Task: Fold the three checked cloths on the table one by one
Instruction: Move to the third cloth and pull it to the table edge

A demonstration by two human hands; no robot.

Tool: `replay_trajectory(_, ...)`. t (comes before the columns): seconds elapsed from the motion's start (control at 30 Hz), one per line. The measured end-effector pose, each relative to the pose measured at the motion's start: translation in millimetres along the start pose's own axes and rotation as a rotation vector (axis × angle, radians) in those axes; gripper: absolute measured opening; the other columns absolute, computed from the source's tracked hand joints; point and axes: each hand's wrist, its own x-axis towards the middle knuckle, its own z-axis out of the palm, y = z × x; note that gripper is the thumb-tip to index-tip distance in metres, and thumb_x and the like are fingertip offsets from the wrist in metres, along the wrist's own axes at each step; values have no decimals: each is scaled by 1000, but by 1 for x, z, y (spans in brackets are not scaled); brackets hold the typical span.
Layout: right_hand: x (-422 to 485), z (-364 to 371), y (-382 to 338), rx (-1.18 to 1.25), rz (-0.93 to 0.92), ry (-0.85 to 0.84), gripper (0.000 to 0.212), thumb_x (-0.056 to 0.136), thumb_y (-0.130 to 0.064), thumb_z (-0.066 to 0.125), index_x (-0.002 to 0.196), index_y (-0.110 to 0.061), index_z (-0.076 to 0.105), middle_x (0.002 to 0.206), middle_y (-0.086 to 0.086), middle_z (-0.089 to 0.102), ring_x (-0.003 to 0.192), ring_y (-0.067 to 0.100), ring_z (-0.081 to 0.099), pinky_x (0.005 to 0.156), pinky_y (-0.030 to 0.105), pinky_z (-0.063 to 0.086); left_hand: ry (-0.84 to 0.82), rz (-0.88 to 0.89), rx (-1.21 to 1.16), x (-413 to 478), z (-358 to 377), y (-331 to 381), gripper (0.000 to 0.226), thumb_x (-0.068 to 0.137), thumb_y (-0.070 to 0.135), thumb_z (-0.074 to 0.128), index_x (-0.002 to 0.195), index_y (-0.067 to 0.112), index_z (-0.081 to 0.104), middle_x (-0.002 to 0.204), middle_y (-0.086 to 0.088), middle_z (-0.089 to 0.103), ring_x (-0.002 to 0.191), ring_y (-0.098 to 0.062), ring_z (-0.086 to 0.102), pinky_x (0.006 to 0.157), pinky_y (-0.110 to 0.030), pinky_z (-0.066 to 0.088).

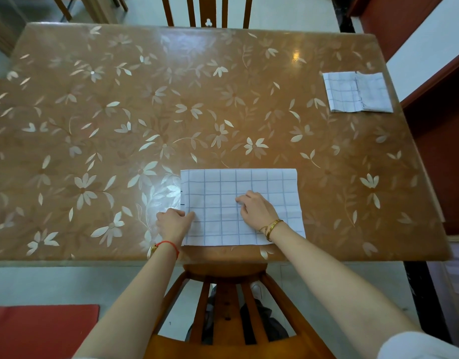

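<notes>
Cloth (223,193) partly under right hand (256,211)

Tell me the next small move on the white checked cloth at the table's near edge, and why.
Probably lift the left edge and fold it over to the right. The white checked cloth lies flat as a wide rectangle, the left hand holds its left edge, and the right hand rests on its middle, where the crease would fall.
</notes>
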Motion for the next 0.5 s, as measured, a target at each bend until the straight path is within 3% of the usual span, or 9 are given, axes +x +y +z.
replay_trajectory(0.1,0,-2,-1,15,18,-18,37,97,-15,41,131,-16,56,121,3,54,115,22,49,89,35,48,-4,15,-19,-16,-5,12,44,66,49,59,39,21,38,69,-9,48,67,-28,49,62,-34,43)
replay_trajectory(0.17,0,-2,-2,16,29,-34,39,98,-16,41,134,-16,54,124,3,52,117,22,47,91,35,47,-6,17,-59,-24,-9,17,39,75,39,65,50,14,49,60,-12,48,61,-28,49,61,-36,45)
replay_trajectory(0.2,-1,-2,-3,15,34,-41,40,98,-16,41,136,-16,53,125,3,51,119,21,46,92,35,47,3,11,-73,-25,-9,18,35,76,38,67,64,6,58,64,-20,52,63,-35,57,63,-38,49)
replay_trajectory(0.27,-1,-1,-4,12,44,-52,42,98,-16,41,138,-16,50,126,2,50,121,21,45,94,36,47,-5,-15,-72,-24,-11,18,50,74,42,70,93,-4,59,79,-25,59,91,-43,67,72,-43,53)
replay_trajectory(0.33,-2,0,-4,5,49,-59,43,97,-17,42,140,-17,49,128,2,49,122,22,43,96,36,46,-30,-39,-44,-22,-13,18,58,70,46,68,101,0,53,80,-19,61,105,-43,64,81,-48,52)
replay_trajectory(0.4,-3,0,-5,7,52,-63,44,97,-17,42,141,-17,48,128,3,48,123,22,43,97,36,46,-72,-59,4,-18,-15,16,71,68,50,66,115,-2,55,101,-22,67,109,-42,62,92,-53,48)
replay_trajectory(0.5,-2,-1,-5,12,63,-72,45,97,-17,42,142,-17,47,130,3,48,123,23,42,98,37,46,-119,-57,65,-13,-16,14,70,70,53,64,118,4,53,108,-16,68,109,-37,61,92,-51,49)
